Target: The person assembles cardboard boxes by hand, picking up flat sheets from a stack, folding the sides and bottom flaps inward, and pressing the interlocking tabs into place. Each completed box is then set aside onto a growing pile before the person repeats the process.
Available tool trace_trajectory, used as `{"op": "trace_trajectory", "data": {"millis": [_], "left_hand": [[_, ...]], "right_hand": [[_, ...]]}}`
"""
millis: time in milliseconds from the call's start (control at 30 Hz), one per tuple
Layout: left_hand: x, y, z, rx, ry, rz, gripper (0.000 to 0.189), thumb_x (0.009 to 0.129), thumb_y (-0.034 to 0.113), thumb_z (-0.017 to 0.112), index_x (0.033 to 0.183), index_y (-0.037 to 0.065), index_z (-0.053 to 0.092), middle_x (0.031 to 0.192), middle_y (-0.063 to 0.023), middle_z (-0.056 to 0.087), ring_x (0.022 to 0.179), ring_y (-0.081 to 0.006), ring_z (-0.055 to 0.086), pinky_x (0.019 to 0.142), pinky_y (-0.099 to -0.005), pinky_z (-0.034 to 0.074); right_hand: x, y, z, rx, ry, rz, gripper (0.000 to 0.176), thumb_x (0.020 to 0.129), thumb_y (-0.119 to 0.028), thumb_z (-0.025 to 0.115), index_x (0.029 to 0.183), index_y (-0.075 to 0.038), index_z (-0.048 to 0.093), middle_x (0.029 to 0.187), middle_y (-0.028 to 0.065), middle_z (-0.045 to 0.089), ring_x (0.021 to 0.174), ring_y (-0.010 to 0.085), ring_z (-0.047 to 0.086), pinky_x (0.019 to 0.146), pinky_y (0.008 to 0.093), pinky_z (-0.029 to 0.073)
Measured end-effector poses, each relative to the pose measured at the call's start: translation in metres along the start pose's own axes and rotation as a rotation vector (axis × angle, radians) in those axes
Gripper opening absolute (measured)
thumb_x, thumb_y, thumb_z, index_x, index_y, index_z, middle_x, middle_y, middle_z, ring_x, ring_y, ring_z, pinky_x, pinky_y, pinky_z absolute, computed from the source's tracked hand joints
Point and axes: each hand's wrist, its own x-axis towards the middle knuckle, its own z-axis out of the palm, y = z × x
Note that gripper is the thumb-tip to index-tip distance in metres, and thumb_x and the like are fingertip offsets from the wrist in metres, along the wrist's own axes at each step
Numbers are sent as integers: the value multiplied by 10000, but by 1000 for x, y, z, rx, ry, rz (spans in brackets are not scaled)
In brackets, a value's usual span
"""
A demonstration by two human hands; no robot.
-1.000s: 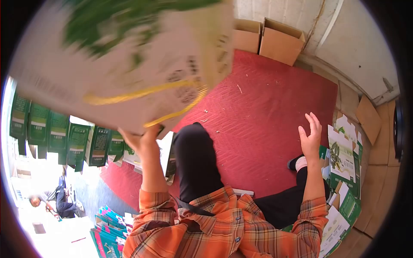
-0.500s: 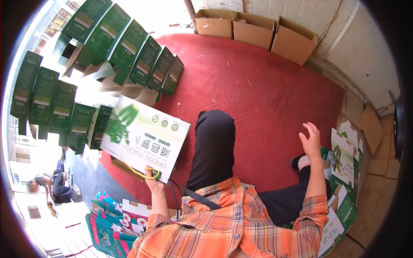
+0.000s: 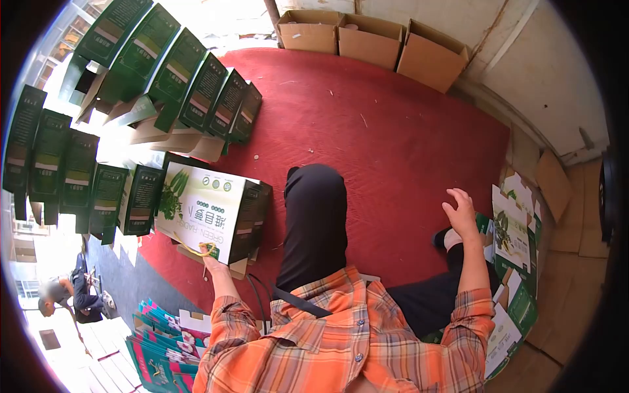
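My left hand [image 3: 215, 262] is closed at the lower edge of a white and green carton [image 3: 194, 208] printed "GREEN RADISH". A yellow cord [image 3: 187, 247] runs along that edge to my fingers. The carton stands left of my knee, its dark green side facing right, beside a row of similar green cartons [image 3: 143, 200]. Over on the right, my right hand [image 3: 462, 211] hangs in the air with its fingers apart, holding nothing. Closest to it are flattened white and green cartons [image 3: 511, 229] in a stack.
More green cartons with loose flaps [image 3: 164, 62] fill the upper left. Open brown boxes [image 3: 370, 44] line the wall at the back. Red carpet [image 3: 393, 131] covers the floor. Teal and pink packaging [image 3: 157, 347] lies at lower left. Another person [image 3: 82, 291] bends down at far left.
The carton has swung from a tilted pose, its printed face up, to beside the row, showing its dark green side. My left hand moved left with it. My right hand stays open.
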Motion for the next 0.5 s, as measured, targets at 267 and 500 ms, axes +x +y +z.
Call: {"op": "trace_trajectory", "data": {"millis": [267, 500], "left_hand": [[64, 6, -42, 182, 131, 54, 486, 893, 461, 586, 1181, 69, 593, 1109, -89, 634, 992, -279, 608, 877, -439, 512], [34, 31, -23, 209, 183, -24, 337, 870, 214, 612, 1139, 11, 593, 1072, -109, 643, 981, -266, 623, 891, -410, 525]], "right_hand": [[3, 23, 12, -13, -18, -58, 415, 764, -209, 726, 1146, -73, 639, 1219, 169, 601, 1158, 357, 533, 996, 436, 426], [0, -5, -9, -30, -154, 76, 422, 822, -262, 667, 1197, -77, 608, 1208, 166, 602, 1164, 342, 534, 982, 432, 443]]}}
